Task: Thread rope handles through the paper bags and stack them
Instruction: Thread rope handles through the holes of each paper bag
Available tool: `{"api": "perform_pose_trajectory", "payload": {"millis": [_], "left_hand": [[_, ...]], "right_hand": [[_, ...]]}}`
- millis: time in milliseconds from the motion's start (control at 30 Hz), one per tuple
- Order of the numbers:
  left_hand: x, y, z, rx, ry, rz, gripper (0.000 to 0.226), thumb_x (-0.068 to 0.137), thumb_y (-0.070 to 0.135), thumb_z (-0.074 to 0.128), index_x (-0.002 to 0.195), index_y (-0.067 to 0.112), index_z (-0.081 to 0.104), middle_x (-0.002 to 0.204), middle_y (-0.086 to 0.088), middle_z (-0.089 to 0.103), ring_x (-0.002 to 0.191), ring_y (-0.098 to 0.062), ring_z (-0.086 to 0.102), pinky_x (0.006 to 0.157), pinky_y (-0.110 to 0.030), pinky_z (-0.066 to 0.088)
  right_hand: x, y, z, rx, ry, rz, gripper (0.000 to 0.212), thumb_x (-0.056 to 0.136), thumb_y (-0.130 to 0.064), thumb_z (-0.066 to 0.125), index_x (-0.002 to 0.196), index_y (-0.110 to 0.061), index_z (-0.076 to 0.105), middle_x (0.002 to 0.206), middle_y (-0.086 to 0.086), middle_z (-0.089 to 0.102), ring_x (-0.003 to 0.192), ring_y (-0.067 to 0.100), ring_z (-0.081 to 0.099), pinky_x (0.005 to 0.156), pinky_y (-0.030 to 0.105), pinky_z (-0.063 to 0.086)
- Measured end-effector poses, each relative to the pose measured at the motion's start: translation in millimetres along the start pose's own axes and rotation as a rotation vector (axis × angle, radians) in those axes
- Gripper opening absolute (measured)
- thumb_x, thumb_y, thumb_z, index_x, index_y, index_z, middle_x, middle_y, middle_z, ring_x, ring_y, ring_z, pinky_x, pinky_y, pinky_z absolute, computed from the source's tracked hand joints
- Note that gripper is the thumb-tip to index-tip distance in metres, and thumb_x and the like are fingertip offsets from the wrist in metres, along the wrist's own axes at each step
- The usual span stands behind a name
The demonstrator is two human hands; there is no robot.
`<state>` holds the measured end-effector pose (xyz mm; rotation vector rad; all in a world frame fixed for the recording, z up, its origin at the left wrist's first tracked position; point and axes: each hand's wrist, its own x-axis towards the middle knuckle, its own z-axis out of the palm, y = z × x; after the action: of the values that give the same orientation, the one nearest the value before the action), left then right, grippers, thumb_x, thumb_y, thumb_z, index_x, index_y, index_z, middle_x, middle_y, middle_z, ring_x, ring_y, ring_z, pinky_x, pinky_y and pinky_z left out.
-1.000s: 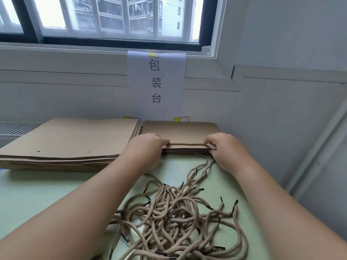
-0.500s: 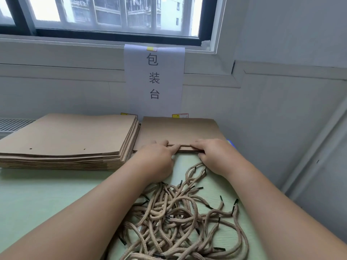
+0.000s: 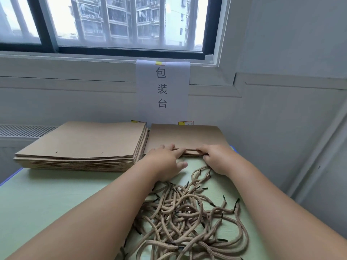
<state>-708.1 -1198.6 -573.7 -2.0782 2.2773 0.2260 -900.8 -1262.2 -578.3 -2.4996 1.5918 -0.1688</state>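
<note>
I am at the stacking end of one cycle, as I judge it: both my hands sit on the near edge of the small pile of kraft paper bags, at about 12 o'clock on the green table, with a short run of rope handle lying flat along that edge between them. My left hand rests with fingers spread and nearly flat, fingertips pressing on the bag's edge at the rope's left end, thumb out over the table; it is open and clasps nothing. My right hand has its fingers curled down over the bag's edge at the rope's right end. I cannot tell whether they pinch the rope or only press it.

The taller stack of unthreaded bags, punch holes showing near its front edge, lies just beside at 10 o'clock. The tangle of loose rope handles, black tips showing, sprawls from 6 o'clock up toward my right wrist.

Next, I reckon, comes letting go, drawing one rope free of the tangle without dragging others, and taking a fresh bag from the taller stack.
</note>
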Motion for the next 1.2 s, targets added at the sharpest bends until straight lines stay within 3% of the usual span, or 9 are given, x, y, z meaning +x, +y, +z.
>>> {"api": "perform_pose_trajectory", "payload": {"millis": [100, 267, 400, 500, 633, 767, 1000, 1100, 1200], "left_hand": [[-13.1, 0.5, -11.3, -0.049, 0.163, 0.046, 0.063, 0.105, 0.054, 0.044, 0.162, 0.038, 0.021, 0.17, -0.001, 0.023, 0.155, -0.024, 0.023, 0.124, -0.042, 0.024], [-53.2, -27.4, -35.4, -0.115, 0.463, 0.078, 0.049, 0.101, 0.049, 0.054, 0.149, 0.041, 0.047, 0.151, 0.017, 0.05, 0.136, -0.012, 0.048, 0.106, -0.03, 0.041], [-90.6, -78.7, -47.0, -0.149, 0.465, -0.14, 0.051, 0.099, 0.051, 0.056, 0.149, 0.043, 0.046, 0.155, 0.015, 0.047, 0.139, -0.014, 0.046, 0.106, -0.033, 0.041], [-112.2, -114.7, -37.3, -0.203, 0.439, -0.281, 0.051, 0.098, 0.049, 0.06, 0.148, 0.04, 0.05, 0.151, 0.008, 0.053, 0.134, -0.017, 0.052, 0.102, -0.033, 0.043], [-128.0, -139.2, -6.7, -0.417, 0.616, -0.326, 0.027, 0.097, 0.037, 0.065, 0.123, 0.035, 0.072, 0.101, 0.007, 0.073, 0.098, -0.018, 0.066, 0.085, -0.032, 0.048], [-129.7, -156.2, -3.8, -0.544, 0.72, -0.33, 0.017, 0.096, 0.031, 0.066, 0.108, 0.03, 0.078, 0.078, 0.024, 0.063, 0.086, -0.012, 0.065, 0.08, -0.031, 0.049], [-137.1, -149.3, -10.5, -0.573, 0.767, -0.212, 0.011, 0.095, 0.033, 0.066, 0.095, 0.034, 0.077, 0.076, 0.019, 0.069, 0.075, 0.0, 0.064, 0.073, -0.028, 0.052], [-147.6, -128.2, -17.7, -0.751, 0.795, -0.029, 0.017, 0.091, 0.039, 0.064, 0.083, 0.031, 0.077, 0.071, 0.014, 0.071, 0.066, -0.006, 0.064, 0.063, -0.026, 0.049], [-151.1, -107.2, -20.7, -0.957, 0.577, 0.002, 0.031, 0.097, 0.04, 0.065, 0.074, 0.023, 0.078, 0.07, 0.006, 0.075, 0.063, -0.014, 0.068, 0.065, -0.029, 0.052]], "right_hand": [[-4.4, -8.9, -6.1, 0.037, 0.11, 0.017, 0.051, 0.098, -0.022, 0.05, 0.147, -0.036, 0.049, 0.149, -0.006, 0.054, 0.135, 0.019, 0.049, 0.108, 0.034, 0.042], [-8.2, -46.1, -26.6, 0.082, 0.257, -0.078, 0.052, 0.095, -0.022, 0.052, 0.146, -0.032, 0.05, 0.152, -0.008, 0.049, 0.138, 0.016, 0.047, 0.108, 0.033, 0.041], [-3.3, -106.3, -26.4, 0.081, 0.209, -0.219, 0.047, 0.096, -0.024, 0.054, 0.143, -0.032, 0.053, 0.147, -0.005, 0.055, 0.132, 0.019, 0.052, 0.104, 0.034, 0.046], [2.1, -150.7, -14.8, 0.056, 0.159, -0.313, 0.049, 0.099, -0.028, 0.052, 0.148, -0.031, 0.048, 0.153, -0.006, 0.049, 0.138, 0.017, 0.046, 0.107, 0.031, 0.039], [9.4, -185.6, 4.3, 0.05, 0.073, -0.371, 0.049, 0.101, -0.038, 0.054, 0.149, -0.03, 0.047, 0.154, -0.009, 0.047, 0.14, 0.017, 0.044, 0.109, 0.032, 0.038], [17.3, -196.0, 14.0, -0.069, 0.036, -0.419, 0.033, 0.097, -0.045, 0.058, 0.122, -0.025, 0.065, 0.127, -0.009, 0.064, 0.118, 0.021, 0.058, 0.098, 0.04, 0.05], [-0.9, -194.8, 5.6, -0.232, 0.116, -0.47, 0.027, 0.098, -0.045, 0.055, 0.111, -0.028, 0.071, 0.11, -0.011, 0.067, 0.107, 0.017, 0.061, 0.089, 0.037, 0.051], [-15.6, -180.9, -1.7, -0.125, 0.313, -0.502, 0.022, 0.102, -0.033, 0.053, 0.102, -0.022, 0.072, 0.098, -0.007, 0.068, 0.093, 0.022, 0.062, 0.076, 0.036, 0.05], [-25.6, -162.4, -1.6, -0.013, 0.539, -0.515, 0.019, 0.098, -0.027, 0.055, 0.086, -0.015, 0.065, 0.084, -0.004, 0.062, 0.068, 0.026, 0.058, 0.059, 0.039, 0.05]]}}
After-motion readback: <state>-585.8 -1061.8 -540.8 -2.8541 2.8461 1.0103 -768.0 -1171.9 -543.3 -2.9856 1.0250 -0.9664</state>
